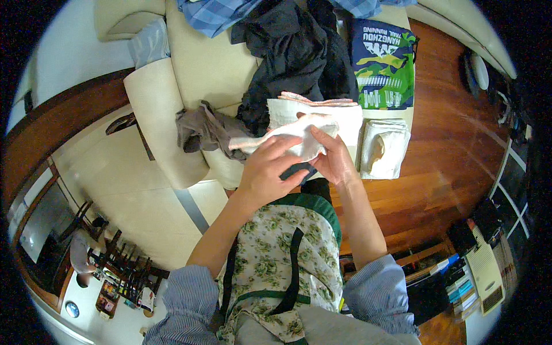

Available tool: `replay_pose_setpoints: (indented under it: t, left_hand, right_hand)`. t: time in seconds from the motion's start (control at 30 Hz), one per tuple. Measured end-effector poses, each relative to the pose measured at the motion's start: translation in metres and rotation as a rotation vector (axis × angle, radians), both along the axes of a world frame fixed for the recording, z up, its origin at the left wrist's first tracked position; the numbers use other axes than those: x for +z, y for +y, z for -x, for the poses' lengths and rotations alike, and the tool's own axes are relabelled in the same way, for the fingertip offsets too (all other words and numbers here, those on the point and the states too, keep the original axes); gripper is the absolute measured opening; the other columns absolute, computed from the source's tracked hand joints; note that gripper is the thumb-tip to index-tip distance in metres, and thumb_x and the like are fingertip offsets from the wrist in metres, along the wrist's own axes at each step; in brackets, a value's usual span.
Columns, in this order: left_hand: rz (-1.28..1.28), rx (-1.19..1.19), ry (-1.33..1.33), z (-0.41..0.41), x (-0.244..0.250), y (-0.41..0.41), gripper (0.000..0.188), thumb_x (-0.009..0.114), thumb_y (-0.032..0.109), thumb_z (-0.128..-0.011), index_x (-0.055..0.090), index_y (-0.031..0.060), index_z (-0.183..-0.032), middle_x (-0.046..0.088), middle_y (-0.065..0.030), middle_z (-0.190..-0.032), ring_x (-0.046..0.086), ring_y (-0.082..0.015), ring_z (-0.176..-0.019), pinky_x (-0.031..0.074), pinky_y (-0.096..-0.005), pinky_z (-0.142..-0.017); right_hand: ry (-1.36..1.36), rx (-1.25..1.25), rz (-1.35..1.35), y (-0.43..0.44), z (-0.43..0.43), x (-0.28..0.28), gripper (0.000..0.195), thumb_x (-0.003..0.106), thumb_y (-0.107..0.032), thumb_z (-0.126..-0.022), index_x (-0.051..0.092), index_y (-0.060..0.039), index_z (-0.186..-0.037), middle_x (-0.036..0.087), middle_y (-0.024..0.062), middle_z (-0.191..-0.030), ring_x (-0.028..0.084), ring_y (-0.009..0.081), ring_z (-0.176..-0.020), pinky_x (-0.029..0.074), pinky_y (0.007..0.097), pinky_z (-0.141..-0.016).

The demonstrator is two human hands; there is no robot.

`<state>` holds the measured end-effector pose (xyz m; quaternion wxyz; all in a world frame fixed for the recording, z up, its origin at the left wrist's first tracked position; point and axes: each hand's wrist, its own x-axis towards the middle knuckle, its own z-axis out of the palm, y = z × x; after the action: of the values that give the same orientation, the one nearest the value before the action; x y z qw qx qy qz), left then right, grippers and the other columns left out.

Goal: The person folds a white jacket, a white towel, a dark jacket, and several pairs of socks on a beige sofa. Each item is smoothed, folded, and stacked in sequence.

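My right hand (333,158) grips a small white cloth (317,142) with pinkish edges, its thumb lying on top. The fingers of my left hand (274,170) are spread across the same cloth, with the thumb apart below it. At the left, one end of the cloth sticks out past my left hand. Just behind it lies a larger white folded cloth (347,118), with several pink-edged layers (319,101) at its far side. To the right, a stack of folded white towels (388,166) rests near the edge of the cream sofa seat (215,56).
Black clothing (293,51) is heaped beyond my hands, with a grey-brown garment (205,129) to the left. A blue checked cloth (220,15) and a printed drawstring bag (384,69) lie farther back. The sofa arm (166,120) rises at left. A person (81,256) is in the background.
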<state>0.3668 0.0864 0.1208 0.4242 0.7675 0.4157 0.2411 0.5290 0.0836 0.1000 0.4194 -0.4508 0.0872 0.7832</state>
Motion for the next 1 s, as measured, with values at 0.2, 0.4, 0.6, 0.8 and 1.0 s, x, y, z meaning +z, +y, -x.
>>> replay_pose_setpoints:
  t: [0.2, 0.4, 0.6, 0.8, 1.0]
  left_hand:
    - [0.418, 0.664, -0.044, 0.010, -0.025, 0.003, 0.049, 0.071, 0.016, -0.072, 0.049, 0.0001, -0.113, 0.050, -0.0132, -0.113, 0.051, -0.0270, -0.100, 0.039, -0.0370, -0.087]
    - [1.317, 0.719, -0.782, 0.016, -0.038, -0.008, 0.037, 0.069, 0.011, -0.075, 0.053, -0.0014, -0.106, 0.060, -0.0098, -0.099, 0.059, -0.0159, -0.089, 0.048, -0.0294, -0.078]
    - [1.119, 0.683, -0.478, -0.014, -0.033, -0.023, 0.028, 0.070, 0.010, -0.075, 0.059, -0.0036, -0.096, 0.064, -0.0062, -0.088, 0.060, -0.0113, -0.074, 0.050, -0.0260, -0.067]
    - [0.882, 0.456, -0.160, -0.022, -0.035, -0.022, 0.023, 0.067, 0.014, -0.079, 0.062, -0.0025, -0.093, 0.064, -0.0036, -0.078, 0.057, -0.0069, -0.067, 0.046, -0.0233, -0.060]
    - [0.918, 0.577, -0.141, -0.017, -0.053, -0.028, 0.025, 0.065, 0.017, -0.082, 0.062, -0.0019, -0.098, 0.064, -0.0039, -0.076, 0.052, -0.0054, -0.061, 0.042, -0.0241, -0.053]
  right_hand:
    - [0.040, -0.049, -0.003, -0.019, -0.017, 0.001, 0.041, 0.048, -0.006, -0.088, 0.035, 0.0038, -0.125, 0.052, 0.0146, -0.116, 0.056, 0.0238, -0.103, 0.051, 0.0354, -0.084]
    - [-0.190, 0.121, -0.007, -0.040, -0.033, -0.008, 0.041, 0.056, -0.006, -0.083, 0.044, 0.0003, -0.121, 0.057, 0.0099, -0.107, 0.058, 0.0189, -0.095, 0.048, 0.0296, -0.083]
    - [-0.573, 0.118, 0.093, -0.053, -0.051, -0.022, 0.034, 0.060, -0.025, -0.085, 0.058, 0.0005, -0.109, 0.061, 0.0034, -0.097, 0.054, 0.0103, -0.085, 0.043, 0.0240, -0.077]
    - [-0.985, 0.236, -0.138, -0.048, -0.058, -0.035, 0.028, 0.059, -0.026, -0.086, 0.061, 0.0003, -0.094, 0.061, 0.0015, -0.084, 0.052, 0.0063, -0.075, 0.043, 0.0210, -0.066]
    - [-1.038, 0.155, -0.055, -0.061, -0.064, -0.052, 0.031, 0.048, -0.027, -0.093, 0.056, -0.0022, -0.077, 0.045, -0.0057, -0.066, 0.034, 0.0033, -0.062, 0.032, 0.0194, -0.053]
